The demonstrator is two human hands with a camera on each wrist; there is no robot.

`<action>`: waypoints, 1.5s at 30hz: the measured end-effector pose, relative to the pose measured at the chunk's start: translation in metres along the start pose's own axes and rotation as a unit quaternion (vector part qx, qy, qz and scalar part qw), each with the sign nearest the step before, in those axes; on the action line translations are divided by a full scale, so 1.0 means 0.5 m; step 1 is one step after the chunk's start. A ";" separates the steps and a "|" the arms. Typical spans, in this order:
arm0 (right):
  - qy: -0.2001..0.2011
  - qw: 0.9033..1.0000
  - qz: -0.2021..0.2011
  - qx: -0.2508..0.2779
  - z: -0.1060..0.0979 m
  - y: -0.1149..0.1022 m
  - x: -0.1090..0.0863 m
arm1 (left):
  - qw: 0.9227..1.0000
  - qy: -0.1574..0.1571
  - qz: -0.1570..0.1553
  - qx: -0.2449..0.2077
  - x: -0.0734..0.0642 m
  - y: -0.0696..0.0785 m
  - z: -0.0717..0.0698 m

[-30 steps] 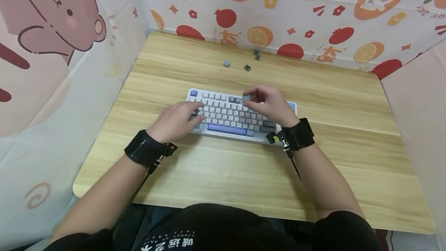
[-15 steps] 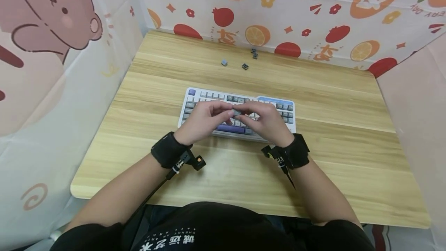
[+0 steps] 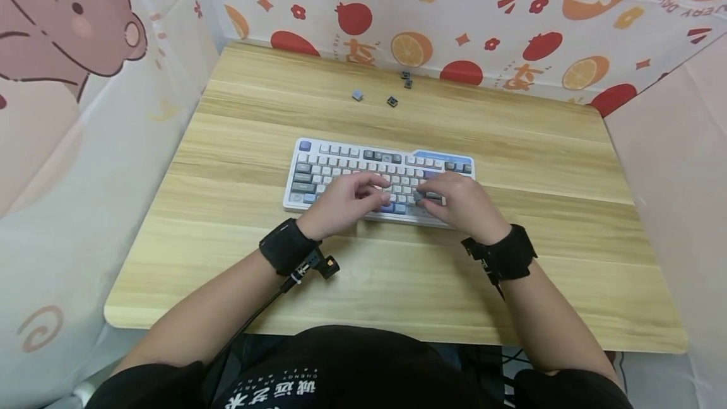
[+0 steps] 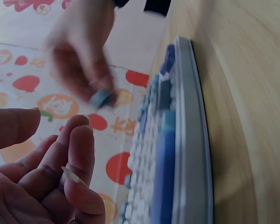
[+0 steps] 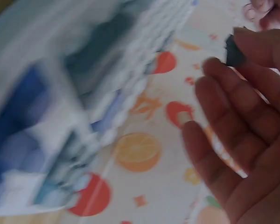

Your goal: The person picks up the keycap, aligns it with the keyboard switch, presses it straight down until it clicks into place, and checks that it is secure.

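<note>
A white keyboard with grey, white and purple keys lies across the middle of the table. My right hand is above its right part and pinches a small grey-blue keycap between thumb and forefinger. In the left wrist view that keycap is blurred and off the keys. My left hand hovers over the keyboard's lower middle, thumb and fingers loosely bent. The left wrist view shows its fingers with nothing held. Both hands cover some keys.
Behind the keyboard lie a light blue keycap and a dark square piece. Two more dark pieces are close to the back edge. Patterned cloth hangs behind the wooden table.
My left hand came right from the keyboard's left side and both hands met at the keycap. Now they are apart, the right hand having moved right with the keycap.
</note>
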State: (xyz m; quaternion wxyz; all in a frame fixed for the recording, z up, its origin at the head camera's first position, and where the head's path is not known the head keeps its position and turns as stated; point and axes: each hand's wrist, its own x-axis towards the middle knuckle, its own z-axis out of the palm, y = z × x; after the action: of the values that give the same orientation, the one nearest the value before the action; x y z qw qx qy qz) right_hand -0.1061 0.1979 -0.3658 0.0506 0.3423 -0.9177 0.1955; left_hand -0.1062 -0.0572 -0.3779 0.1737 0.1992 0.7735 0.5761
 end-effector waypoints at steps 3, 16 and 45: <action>-0.035 0.999 0.030 -0.003 0.013 0.022 -0.022 | 1.000 0.003 -0.011 0.012 -0.007 0.001 -0.009; -0.046 0.999 0.026 0.008 0.044 0.037 -0.044 | 0.999 -0.007 -0.006 0.054 -0.007 -0.024 -0.007; 0.012 0.995 -0.078 -0.055 0.073 0.050 -0.084 | 0.995 -0.013 -0.001 0.101 0.001 -0.040 0.005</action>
State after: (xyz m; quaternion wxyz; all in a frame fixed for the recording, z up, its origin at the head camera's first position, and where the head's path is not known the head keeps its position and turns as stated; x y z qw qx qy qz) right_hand -0.0887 0.2263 -0.4169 0.0953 0.4075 -0.8967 0.1442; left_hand -0.1072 -0.0600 -0.3978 0.1635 0.2227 0.8253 0.4924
